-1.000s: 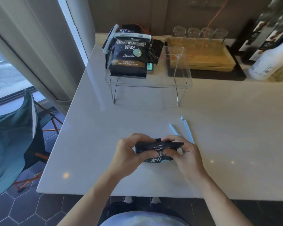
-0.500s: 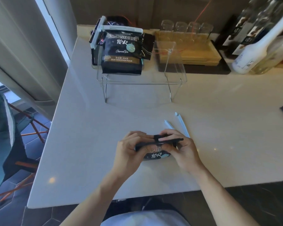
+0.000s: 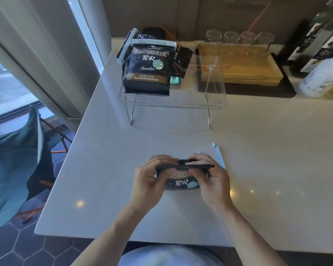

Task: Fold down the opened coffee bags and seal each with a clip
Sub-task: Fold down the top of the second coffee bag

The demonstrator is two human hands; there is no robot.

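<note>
Two bare forearms entering from the bottom edge, uncovered from elbow to wrist: no sleeves, no watch, no bracelet or ring in view. Left hand [image 3: 149,181] and right hand [image 3: 213,181] ungloved, with short, unpainted fingernails so far as can be made out. Low between the arms, a rounded patch of pale, light blue-grey garment [image 3: 167,256], smooth and unmarked, with no print, button or seam to be seen. Darker clothing at either side of that patch, in shadow and too dim to identify. Nothing more of the body within the frame.
</note>
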